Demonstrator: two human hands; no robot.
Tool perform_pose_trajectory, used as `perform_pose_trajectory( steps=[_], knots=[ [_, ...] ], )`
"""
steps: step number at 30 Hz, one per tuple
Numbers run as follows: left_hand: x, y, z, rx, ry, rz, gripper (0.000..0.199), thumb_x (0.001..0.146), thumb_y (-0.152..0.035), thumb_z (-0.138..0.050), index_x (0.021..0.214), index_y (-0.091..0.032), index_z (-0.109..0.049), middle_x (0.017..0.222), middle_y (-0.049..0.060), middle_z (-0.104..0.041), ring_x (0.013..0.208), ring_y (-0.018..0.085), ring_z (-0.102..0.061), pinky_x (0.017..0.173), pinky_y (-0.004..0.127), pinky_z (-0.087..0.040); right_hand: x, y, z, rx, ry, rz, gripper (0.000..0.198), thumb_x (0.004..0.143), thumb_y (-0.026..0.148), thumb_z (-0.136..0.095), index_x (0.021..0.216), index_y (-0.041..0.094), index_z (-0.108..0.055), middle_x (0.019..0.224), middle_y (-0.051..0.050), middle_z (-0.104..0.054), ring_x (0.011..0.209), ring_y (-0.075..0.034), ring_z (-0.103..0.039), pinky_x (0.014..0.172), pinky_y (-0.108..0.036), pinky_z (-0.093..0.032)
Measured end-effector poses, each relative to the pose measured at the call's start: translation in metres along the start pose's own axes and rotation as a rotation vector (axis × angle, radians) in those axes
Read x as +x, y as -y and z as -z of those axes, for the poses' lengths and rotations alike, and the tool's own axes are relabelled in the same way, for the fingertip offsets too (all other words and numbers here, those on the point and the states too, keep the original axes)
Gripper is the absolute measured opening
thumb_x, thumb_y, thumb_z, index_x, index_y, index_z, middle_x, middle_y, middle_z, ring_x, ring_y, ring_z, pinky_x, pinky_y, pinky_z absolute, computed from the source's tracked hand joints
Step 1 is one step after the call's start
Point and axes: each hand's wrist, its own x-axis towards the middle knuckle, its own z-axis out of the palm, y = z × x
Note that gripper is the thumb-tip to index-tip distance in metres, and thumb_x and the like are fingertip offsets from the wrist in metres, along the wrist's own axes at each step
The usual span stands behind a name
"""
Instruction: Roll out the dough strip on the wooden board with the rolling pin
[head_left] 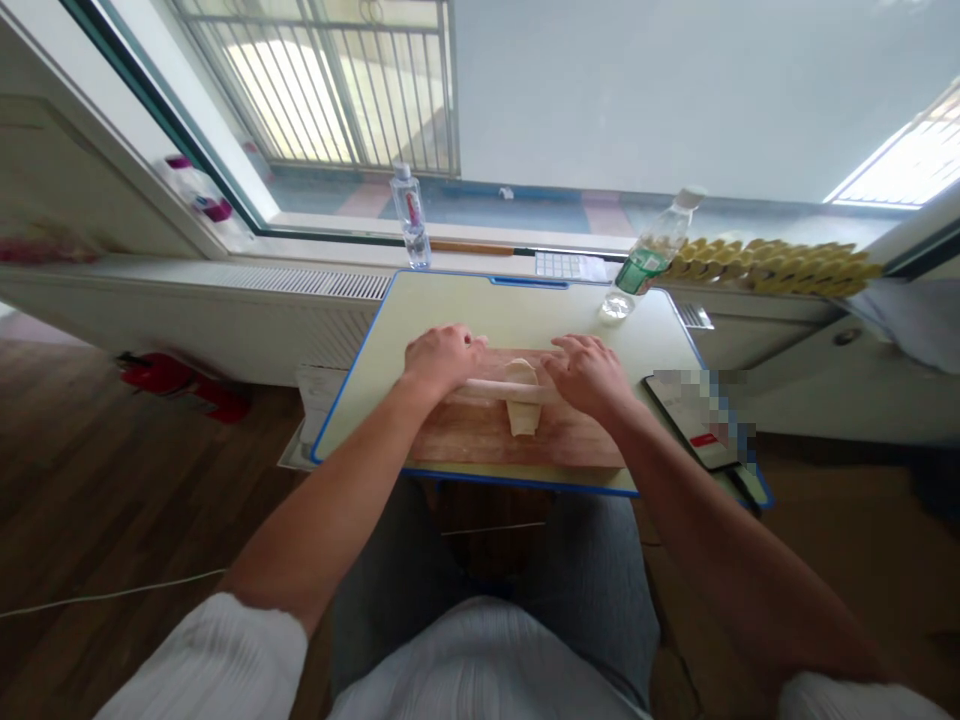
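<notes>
The left hand [444, 358] lies over the left end of a pale, slender cylindrical rolling pin [504, 389], its fingers bent, though I cannot tell whether they close round it, while the right hand [587, 372] rests at the other end with its fingers loosely spread and not wrapped about the pin. The pin lies across a flat, elongated strip of cream-coloured dough [523, 418], which shows on both sides of it, on a reddish-brown rectangular wooden board [465, 443]. Beneath is a pale-green, blue-edged bench [442, 300], with a clear, green-labelled plastic bottle [642, 268] standing near its far right corner.
</notes>
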Motion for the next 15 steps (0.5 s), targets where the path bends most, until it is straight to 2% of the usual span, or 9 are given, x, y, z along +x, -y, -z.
perform_pose_trajectory(
  steps=[3, 9, 13, 15],
  knots=[
    [-0.005, 0.000, -0.003, -0.010, 0.042, 0.062, 0.048, 0.103, -0.057, -0.048, 0.116, -0.028, -0.085, 0.117, 0.014, -0.084, 0.113, 0.036, -0.077, 0.097, 0.047, -0.060, 0.009, 0.001, -0.004, 0.043, 0.037, -0.032, 0.052, 0.108, 0.047, -0.044, 0.144, 0.020, -0.071, 0.154, -0.013, -0.066, 0.145, -0.031, -0.054, 0.123, -0.047, -0.040],
    [-0.020, -0.012, -0.006, 0.022, -0.004, 0.035, 0.051, 0.104, -0.056, -0.045, 0.111, -0.028, -0.086, 0.111, 0.014, -0.085, 0.110, 0.035, -0.078, 0.098, 0.047, -0.060, 0.021, -0.003, -0.014, 0.083, 0.059, -0.050, 0.055, 0.108, 0.054, -0.046, 0.139, 0.018, -0.074, 0.149, -0.015, -0.069, 0.143, -0.029, -0.057, 0.121, -0.044, -0.039],
    [-0.012, -0.021, 0.002, 0.085, 0.065, 0.026, 0.046, 0.099, -0.055, -0.056, 0.117, -0.022, -0.083, 0.120, 0.018, -0.082, 0.117, 0.037, -0.076, 0.101, 0.051, -0.058, 0.031, -0.003, -0.016, 0.069, 0.060, -0.031, 0.057, 0.109, 0.058, -0.045, 0.135, 0.019, -0.076, 0.145, -0.016, -0.072, 0.139, -0.029, -0.060, 0.117, -0.042, -0.042],
    [-0.008, -0.023, 0.001, 0.103, 0.033, -0.009, 0.047, 0.099, -0.052, -0.055, 0.127, -0.022, -0.079, 0.133, 0.018, -0.078, 0.129, 0.038, -0.070, 0.109, 0.055, -0.054, 0.033, -0.003, -0.018, 0.000, 0.031, 0.010, 0.060, 0.111, 0.059, -0.038, 0.131, 0.019, -0.078, 0.140, -0.016, -0.075, 0.134, -0.029, -0.063, 0.112, -0.042, -0.045]
  ],
)
